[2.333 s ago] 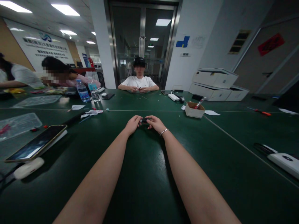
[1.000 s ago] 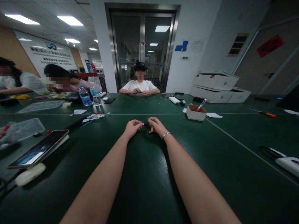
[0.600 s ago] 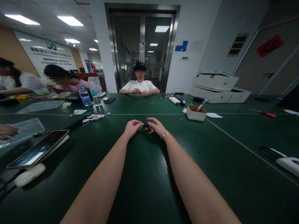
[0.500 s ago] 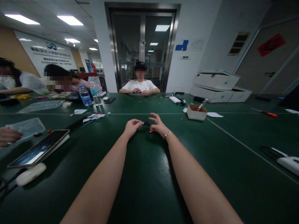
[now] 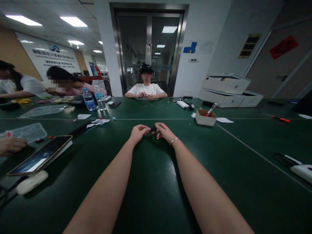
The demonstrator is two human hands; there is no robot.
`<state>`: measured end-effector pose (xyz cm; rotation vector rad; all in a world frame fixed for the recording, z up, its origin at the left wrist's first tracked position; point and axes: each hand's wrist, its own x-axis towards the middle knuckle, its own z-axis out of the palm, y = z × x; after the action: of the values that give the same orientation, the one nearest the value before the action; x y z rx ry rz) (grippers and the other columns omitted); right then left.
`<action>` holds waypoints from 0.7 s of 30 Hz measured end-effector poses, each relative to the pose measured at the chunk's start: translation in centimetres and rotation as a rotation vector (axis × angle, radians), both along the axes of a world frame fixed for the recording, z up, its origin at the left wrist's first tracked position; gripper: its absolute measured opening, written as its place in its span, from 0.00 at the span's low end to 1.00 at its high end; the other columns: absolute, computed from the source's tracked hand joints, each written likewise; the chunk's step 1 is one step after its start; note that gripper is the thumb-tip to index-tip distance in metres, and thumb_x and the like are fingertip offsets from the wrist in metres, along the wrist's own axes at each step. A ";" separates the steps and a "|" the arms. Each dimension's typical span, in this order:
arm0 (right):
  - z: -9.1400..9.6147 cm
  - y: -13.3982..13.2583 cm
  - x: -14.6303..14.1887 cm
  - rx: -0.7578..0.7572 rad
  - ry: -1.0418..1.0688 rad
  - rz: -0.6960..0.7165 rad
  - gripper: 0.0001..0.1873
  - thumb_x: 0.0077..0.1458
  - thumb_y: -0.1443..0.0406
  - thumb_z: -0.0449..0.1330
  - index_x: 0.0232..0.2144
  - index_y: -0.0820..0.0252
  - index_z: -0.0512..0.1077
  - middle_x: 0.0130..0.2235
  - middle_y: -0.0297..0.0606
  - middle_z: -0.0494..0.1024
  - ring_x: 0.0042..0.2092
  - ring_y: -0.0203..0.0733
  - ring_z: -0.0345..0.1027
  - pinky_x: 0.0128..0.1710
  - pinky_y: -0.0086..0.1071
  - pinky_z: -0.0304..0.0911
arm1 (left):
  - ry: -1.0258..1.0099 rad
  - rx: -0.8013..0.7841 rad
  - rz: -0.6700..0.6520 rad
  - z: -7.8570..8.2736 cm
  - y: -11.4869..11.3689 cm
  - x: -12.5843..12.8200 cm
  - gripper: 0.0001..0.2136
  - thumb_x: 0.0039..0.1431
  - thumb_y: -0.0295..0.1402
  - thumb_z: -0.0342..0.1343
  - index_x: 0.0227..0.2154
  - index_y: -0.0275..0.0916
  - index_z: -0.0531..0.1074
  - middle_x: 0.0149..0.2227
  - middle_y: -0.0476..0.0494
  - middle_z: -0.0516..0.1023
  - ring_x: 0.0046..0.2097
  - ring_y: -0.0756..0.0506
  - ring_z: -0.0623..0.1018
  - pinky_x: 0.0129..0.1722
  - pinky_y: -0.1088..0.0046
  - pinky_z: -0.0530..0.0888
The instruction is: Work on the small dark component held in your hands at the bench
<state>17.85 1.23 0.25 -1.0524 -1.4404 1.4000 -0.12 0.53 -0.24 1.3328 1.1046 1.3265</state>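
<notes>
A small black piece with a silver metal end (image 5: pixel 152 129) is held level just above the green table, between my two hands. Fingers and thumb of my left hand (image 5: pixel 138 133) pinch its silver end. At the black end, my right hand (image 5: pixel 166 132) has its thumb and forefinger closed on the piece, with the other fingers curled below. A silver bracelet (image 5: pixel 174 141) circles my right wrist. The fingers cover both tips of the piece, and its exact kind is too small to make out.
A phone (image 5: pixel 42 155) and a white rounded device (image 5: pixel 32 182) lie left, near another person's hand (image 5: pixel 12 146) and a clear plastic case (image 5: pixel 36 131). Ahead right stands a small cardboard box (image 5: pixel 205 117). Two water bottles (image 5: pixel 89 100) stand ahead left. A screwdriver (image 5: pixel 280 119) lies right.
My right hand's raised, spread fingers have come down and closed on the black end. My left hand has hardly moved. At the left, the other person's hand has shifted slightly right.
</notes>
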 end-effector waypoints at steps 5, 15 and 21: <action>0.1 -0.1 0.1 0.065 0.061 0.031 0.38 0.44 0.72 0.61 0.55 0.45 0.52 0.49 0.39 0.69 0.22 0.25 0.67 0.23 0.27 0.71 | 0.002 0.009 0.005 -0.1 0.1 0.0 0.08 0.44 0.30 0.62 0.28 0.33 0.73 0.24 0.46 0.76 0.27 0.50 0.74 0.32 0.71 0.70; 0.3 -0.2 0.0 0.029 0.064 0.008 0.31 0.49 0.69 0.59 0.54 0.49 0.54 0.44 0.39 0.72 0.21 0.27 0.68 0.22 0.27 0.70 | -0.020 0.001 0.010 -0.3 0.3 0.0 0.08 0.44 0.31 0.62 0.28 0.33 0.73 0.24 0.45 0.76 0.27 0.51 0.74 0.33 0.72 0.70; 0.2 -0.1 -0.2 0.074 0.006 0.009 0.24 0.50 0.69 0.57 0.50 0.54 0.60 0.41 0.38 0.74 0.17 0.26 0.65 0.17 0.24 0.66 | -0.018 -0.002 0.012 -0.1 0.1 0.1 0.08 0.43 0.31 0.63 0.27 0.33 0.72 0.23 0.46 0.76 0.26 0.51 0.74 0.32 0.71 0.70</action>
<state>17.67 1.15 0.41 -0.9953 -1.4833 1.3441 -0.06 0.61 -0.30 1.3122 1.1029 1.3437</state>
